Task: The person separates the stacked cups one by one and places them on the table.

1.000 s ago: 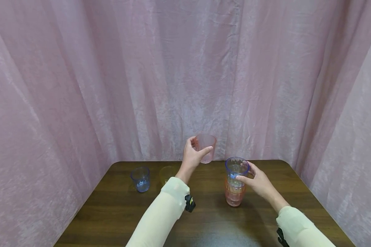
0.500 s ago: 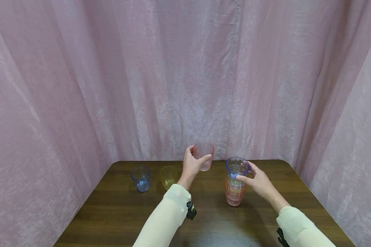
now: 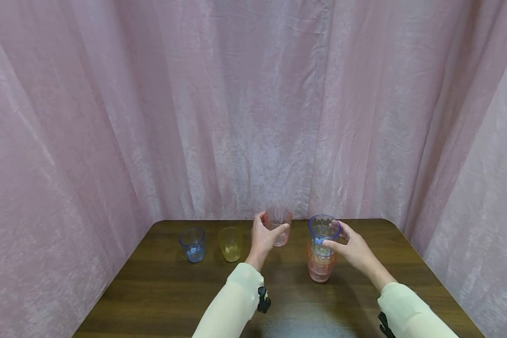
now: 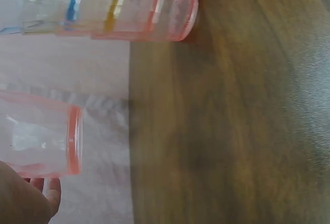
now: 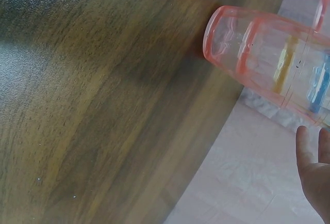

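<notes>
My left hand [image 3: 264,240] holds a clear pink tumbler [image 3: 282,231] by its side, thumb in front and fingers behind. In the left wrist view this tumbler [image 4: 41,136] shows a reddish base, raised off the wooden table. Right of it stands an upright stack of nested tumblers [image 3: 320,268], pink at the bottom and blue-rimmed on top. My right hand [image 3: 356,252] holds the stack's upper part, thumb at the front and fingers curved behind. Yellow and blue bands show through the stack's pink wall [image 5: 258,53] in the right wrist view.
A blue tumbler [image 3: 192,246] and a yellow tumbler [image 3: 230,245] stand apart at the left of the wooden table [image 3: 160,291]. A pink curtain [image 3: 219,117] hangs behind the table's far edge and along both sides.
My left hand has lowered the pink tumbler towards the table, uncovering more of the yellow tumbler. My right hand and the stack have stayed in place.
</notes>
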Tool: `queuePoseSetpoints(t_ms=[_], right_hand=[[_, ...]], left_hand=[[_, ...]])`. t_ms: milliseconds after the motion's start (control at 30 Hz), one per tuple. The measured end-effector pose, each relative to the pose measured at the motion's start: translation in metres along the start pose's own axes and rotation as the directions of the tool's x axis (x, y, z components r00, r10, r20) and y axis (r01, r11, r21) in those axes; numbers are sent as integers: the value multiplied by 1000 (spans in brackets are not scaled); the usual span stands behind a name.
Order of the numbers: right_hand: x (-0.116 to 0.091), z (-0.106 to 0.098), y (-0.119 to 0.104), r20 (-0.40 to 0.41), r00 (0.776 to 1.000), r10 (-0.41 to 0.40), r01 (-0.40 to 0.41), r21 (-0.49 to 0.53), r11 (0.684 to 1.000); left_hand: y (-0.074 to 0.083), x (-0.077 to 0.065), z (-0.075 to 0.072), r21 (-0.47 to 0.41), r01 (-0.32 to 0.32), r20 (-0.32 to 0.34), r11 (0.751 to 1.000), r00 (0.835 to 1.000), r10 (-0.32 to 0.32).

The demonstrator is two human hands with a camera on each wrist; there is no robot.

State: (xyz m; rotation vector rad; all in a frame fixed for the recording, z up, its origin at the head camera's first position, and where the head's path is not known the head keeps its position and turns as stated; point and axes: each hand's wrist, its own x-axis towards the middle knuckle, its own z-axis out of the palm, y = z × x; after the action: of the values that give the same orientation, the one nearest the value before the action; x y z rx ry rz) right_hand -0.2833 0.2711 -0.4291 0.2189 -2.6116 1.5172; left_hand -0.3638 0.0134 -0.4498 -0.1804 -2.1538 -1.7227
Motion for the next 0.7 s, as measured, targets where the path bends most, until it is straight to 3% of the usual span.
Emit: queuePoseSetpoints(t_ms=[333,700], right_hand=[[-1,0,-3,-3,1000,-10,10,-10,1000],[-1,-1,-2,-2,1000,-3,3,-10,1000]], left_hand=[[-19,-9,-1,5,22,-7,1000,1000,-22],[-37,-17,-2,49,88,-3,995,996,-88]])
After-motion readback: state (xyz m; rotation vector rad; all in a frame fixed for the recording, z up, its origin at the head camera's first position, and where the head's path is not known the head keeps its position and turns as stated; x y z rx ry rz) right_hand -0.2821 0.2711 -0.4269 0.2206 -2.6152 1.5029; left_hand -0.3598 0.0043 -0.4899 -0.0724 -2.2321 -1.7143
